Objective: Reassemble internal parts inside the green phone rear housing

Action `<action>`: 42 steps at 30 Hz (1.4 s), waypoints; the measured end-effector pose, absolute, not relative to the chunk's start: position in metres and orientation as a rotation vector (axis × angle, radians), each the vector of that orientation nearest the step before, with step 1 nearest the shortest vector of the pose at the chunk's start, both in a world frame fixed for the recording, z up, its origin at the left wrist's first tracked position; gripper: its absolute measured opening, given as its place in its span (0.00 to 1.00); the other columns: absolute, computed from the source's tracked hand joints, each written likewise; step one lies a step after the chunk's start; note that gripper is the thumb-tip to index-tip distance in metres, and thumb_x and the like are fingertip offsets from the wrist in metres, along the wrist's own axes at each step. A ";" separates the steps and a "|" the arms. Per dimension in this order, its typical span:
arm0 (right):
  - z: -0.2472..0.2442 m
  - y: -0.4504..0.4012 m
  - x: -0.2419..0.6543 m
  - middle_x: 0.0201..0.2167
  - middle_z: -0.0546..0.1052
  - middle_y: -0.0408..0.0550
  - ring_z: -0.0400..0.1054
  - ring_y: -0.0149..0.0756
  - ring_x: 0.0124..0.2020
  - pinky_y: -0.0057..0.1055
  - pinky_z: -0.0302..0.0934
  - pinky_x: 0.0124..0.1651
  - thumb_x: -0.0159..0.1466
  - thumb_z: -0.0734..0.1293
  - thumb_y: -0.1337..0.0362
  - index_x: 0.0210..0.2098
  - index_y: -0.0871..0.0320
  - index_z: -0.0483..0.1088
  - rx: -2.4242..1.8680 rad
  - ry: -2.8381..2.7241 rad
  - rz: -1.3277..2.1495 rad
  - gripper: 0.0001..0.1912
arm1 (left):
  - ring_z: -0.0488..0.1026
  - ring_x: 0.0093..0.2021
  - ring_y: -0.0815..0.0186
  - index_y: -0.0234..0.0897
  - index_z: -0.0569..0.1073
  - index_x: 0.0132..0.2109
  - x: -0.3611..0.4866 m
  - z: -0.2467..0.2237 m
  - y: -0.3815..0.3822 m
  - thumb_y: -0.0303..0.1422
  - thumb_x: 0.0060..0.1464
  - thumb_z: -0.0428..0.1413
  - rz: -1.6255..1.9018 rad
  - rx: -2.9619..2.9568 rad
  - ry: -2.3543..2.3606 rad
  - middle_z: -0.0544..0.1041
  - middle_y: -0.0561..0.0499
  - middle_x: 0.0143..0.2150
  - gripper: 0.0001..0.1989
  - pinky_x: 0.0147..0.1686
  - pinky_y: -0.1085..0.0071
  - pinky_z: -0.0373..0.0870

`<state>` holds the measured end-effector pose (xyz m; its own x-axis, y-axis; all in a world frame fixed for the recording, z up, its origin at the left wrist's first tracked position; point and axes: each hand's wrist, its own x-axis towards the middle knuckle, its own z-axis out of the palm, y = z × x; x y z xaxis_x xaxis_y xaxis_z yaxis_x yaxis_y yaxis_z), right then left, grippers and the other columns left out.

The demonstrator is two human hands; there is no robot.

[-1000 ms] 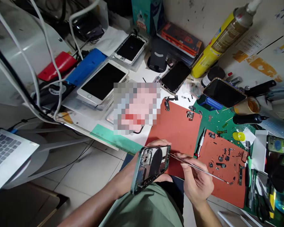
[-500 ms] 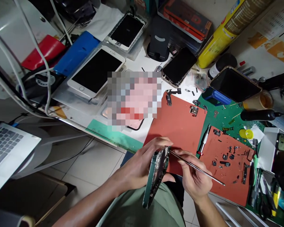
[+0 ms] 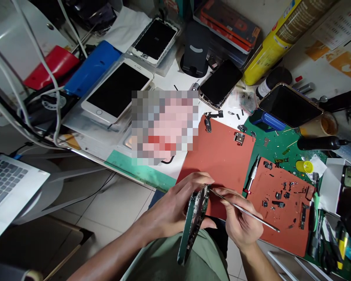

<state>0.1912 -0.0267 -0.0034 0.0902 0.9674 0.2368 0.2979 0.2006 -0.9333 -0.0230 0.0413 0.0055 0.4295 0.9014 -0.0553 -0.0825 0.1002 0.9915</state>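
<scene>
Tilted on edge above my lap is a dark green phone frame with its inside exposed. My left hand grips it around its upper part, fingers over the top and thumb behind. A thin metal tool, apparently tweezers, is pinched in my right hand. The tool's tip meets or comes very near the upper inside edge of the phone frame; actual contact is too small to make out. Beyond my hands lies a reddish-brown mat with small phone parts at its far edge.
At right, a second reddish mat carries several tiny parts, beside a pen-like screwdriver. A white phone and a dark-screened phone lie farther back. A propped phone stands right. A laptop is far left.
The phone frame's lower end sits slightly lower in the picture. Both hands keep nearly the same grips, and the tool's tip stays by the frame's upper edge.
</scene>
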 end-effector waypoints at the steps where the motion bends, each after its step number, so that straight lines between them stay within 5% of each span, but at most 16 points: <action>1: -0.004 -0.027 0.192 0.49 0.88 0.49 0.85 0.46 0.51 0.47 0.83 0.55 0.68 0.70 0.81 0.55 0.49 0.79 -1.286 -1.429 0.794 0.24 | 0.78 0.65 0.48 0.49 0.76 0.64 -0.025 0.004 0.040 0.40 0.47 0.79 0.821 1.357 0.819 0.82 0.47 0.61 0.38 0.63 0.56 0.77; 4: -0.006 -0.025 0.193 0.50 0.87 0.50 0.85 0.44 0.52 0.45 0.84 0.55 0.68 0.69 0.82 0.56 0.52 0.77 -1.230 -1.476 0.779 0.23 | 0.75 0.69 0.53 0.54 0.66 0.69 -0.028 0.003 0.037 0.41 0.55 0.75 0.680 1.553 0.813 0.76 0.48 0.68 0.40 0.65 0.59 0.75; 11: -0.006 -0.029 0.195 0.49 0.88 0.52 0.86 0.48 0.50 0.47 0.86 0.49 0.69 0.68 0.82 0.58 0.51 0.76 -1.199 -1.490 0.710 0.25 | 0.75 0.69 0.50 0.52 0.65 0.70 -0.028 -0.001 0.034 0.42 0.55 0.74 0.690 1.591 0.865 0.75 0.46 0.69 0.41 0.66 0.57 0.77; 16: 0.007 -0.031 0.208 0.52 0.87 0.56 0.86 0.49 0.51 0.45 0.86 0.45 0.68 0.68 0.83 0.66 0.52 0.73 -1.112 -1.652 0.588 0.31 | 0.83 0.57 0.51 0.44 0.78 0.62 -0.029 0.006 0.032 0.33 0.64 0.64 0.627 1.580 0.980 0.84 0.45 0.55 0.20 0.64 0.57 0.79; 19: 0.018 -0.025 0.216 0.52 0.87 0.57 0.86 0.47 0.48 0.45 0.86 0.46 0.70 0.68 0.81 0.68 0.53 0.71 -1.052 -1.755 0.484 0.31 | 0.83 0.56 0.52 0.43 0.81 0.60 -0.029 0.015 0.032 0.37 0.68 0.60 0.684 1.340 1.014 0.85 0.43 0.55 0.16 0.64 0.58 0.79; 26: 0.030 -0.011 0.230 0.50 0.87 0.59 0.85 0.46 0.51 0.40 0.85 0.42 0.71 0.69 0.79 0.71 0.55 0.69 -1.007 -1.879 0.346 0.32 | 0.82 0.59 0.50 0.43 0.78 0.65 -0.008 0.017 0.042 0.48 0.70 0.59 0.694 1.036 1.126 0.84 0.43 0.59 0.23 0.61 0.57 0.80; 31: 0.043 -0.003 0.240 0.49 0.87 0.58 0.85 0.46 0.53 0.39 0.85 0.44 0.74 0.66 0.77 0.72 0.55 0.68 -1.005 -1.971 0.365 0.29 | 0.73 0.71 0.53 0.52 0.52 0.81 -0.002 0.012 0.050 0.44 0.70 0.61 0.781 1.209 1.225 0.70 0.44 0.76 0.41 0.67 0.60 0.74; 36: 0.053 -0.001 0.245 0.51 0.87 0.55 0.85 0.44 0.52 0.40 0.85 0.48 0.73 0.68 0.77 0.72 0.53 0.67 -0.985 -2.021 0.470 0.31 | 0.83 0.56 0.56 0.47 0.84 0.58 -0.001 0.024 0.061 0.45 0.73 0.54 0.561 1.317 1.011 0.87 0.49 0.54 0.17 0.55 0.66 0.79; 42: 0.059 0.003 0.245 0.48 0.88 0.55 0.86 0.41 0.49 0.33 0.83 0.48 0.72 0.68 0.78 0.64 0.59 0.74 -0.967 -2.134 0.489 0.23 | 0.82 0.43 0.60 0.40 0.85 0.44 0.005 0.035 0.071 0.44 0.67 0.60 0.477 1.285 0.944 0.88 0.50 0.42 0.14 0.45 0.69 0.76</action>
<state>0.2448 0.0032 0.0586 -0.4499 0.7635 0.4634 0.4854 0.6445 -0.5908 0.0046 0.0708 0.0348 0.5584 0.7643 -0.3226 0.1933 0.2583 0.9465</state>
